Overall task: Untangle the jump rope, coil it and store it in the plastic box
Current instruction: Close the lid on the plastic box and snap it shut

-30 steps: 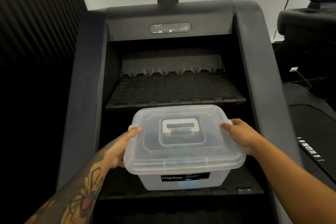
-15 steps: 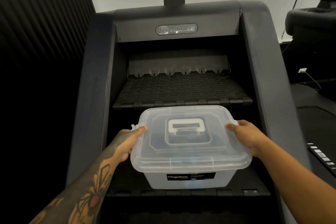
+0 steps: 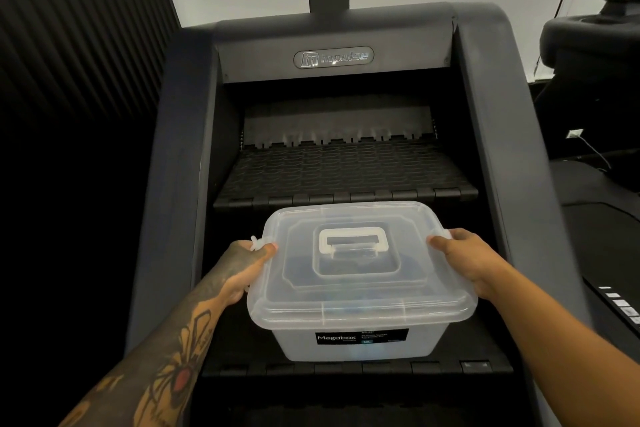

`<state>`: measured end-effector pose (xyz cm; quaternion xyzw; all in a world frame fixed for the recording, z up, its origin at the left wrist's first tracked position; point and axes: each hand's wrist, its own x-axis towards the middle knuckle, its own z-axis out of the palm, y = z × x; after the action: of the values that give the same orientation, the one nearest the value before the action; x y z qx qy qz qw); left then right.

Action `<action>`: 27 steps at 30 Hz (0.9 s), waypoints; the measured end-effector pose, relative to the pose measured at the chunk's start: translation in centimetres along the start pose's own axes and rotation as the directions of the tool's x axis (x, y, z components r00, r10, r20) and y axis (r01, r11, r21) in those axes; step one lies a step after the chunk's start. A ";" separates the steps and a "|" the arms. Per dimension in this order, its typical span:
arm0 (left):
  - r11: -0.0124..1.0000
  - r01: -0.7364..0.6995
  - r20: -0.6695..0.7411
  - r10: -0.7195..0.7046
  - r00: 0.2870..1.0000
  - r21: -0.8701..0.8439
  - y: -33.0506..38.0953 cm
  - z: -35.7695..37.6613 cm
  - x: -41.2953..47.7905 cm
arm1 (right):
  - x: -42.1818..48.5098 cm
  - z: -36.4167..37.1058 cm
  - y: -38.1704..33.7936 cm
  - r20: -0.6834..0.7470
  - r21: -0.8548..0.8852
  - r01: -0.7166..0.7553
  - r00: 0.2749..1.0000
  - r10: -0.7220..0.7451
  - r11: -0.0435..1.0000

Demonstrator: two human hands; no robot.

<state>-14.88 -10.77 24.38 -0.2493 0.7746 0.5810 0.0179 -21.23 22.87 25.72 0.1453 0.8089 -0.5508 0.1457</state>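
Not much is different from a moment ago: the plastic box (image 3: 360, 284) sits on the same black step (image 3: 485, 362) with its lid (image 3: 360, 267) on. Only the view has shifted a little. The left hand (image 3: 242, 267) and right hand (image 3: 467, 260) keep hold of the lid's two sides, each grip closed on the edge. The jump rope is not clear to see; something dark shows inside, so the job looks nearly done.

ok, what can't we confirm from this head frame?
- Jump rope: only dark blurs show through the frosted lid of the translucent plastic box.
- Side latches: covered by the left hand and right hand.
- Label small print: too small.
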 end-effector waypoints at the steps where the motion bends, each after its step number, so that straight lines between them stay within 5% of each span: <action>1: 0.999 -0.009 -0.013 0.010 1.000 0.032 0.1 0.1 0.0 | 0.0 0.0 0.0 0.001 -0.001 0.003 1.000 -0.003 1.000; 6: 0.973 -0.012 -0.017 0.016 1.000 0.232 1.0 0.7 0.0 | 0.3 0.1 0.3 -0.006 -0.008 0.015 1.000 -0.015 1.000; 9: 0.839 -0.167 -0.092 0.249 0.964 0.517 1.1 1.6 0.2 | 0.5 0.0 0.6 -0.001 0.027 -0.035 0.999 0.035 0.999; 11: 0.783 -0.278 -0.036 0.356 0.934 0.556 1.2 2.3 0.4 | 0.5 -0.2 0.9 0.041 0.082 -0.099 0.995 0.096 0.992; 15: 0.688 -0.254 0.052 0.300 0.953 0.680 0.7 2.8 1.4 | 0.5 -0.5 1.2 0.133 0.156 -0.157 0.982 0.136 0.975; 18: 0.675 -0.224 0.044 0.274 0.961 0.703 0.6 2.8 1.6 | 0.6 -0.4 1.2 0.068 0.139 -0.136 0.989 0.128 0.981; 23: 0.664 -0.225 0.035 0.287 0.957 0.713 0.5 2.9 1.3 | 0.5 0.1 0.4 -0.233 -0.205 0.018 0.970 -0.067 0.979; 27: 0.664 -0.221 0.034 0.283 0.959 0.714 0.5 2.9 1.3 | 0.4 0.7 -0.3 -0.231 -0.429 0.067 0.956 -0.181 0.901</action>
<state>-16.98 -8.48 23.45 -0.1363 0.9652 0.2231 0.0013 -21.61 22.10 25.55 0.1312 0.9273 -0.3495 0.0281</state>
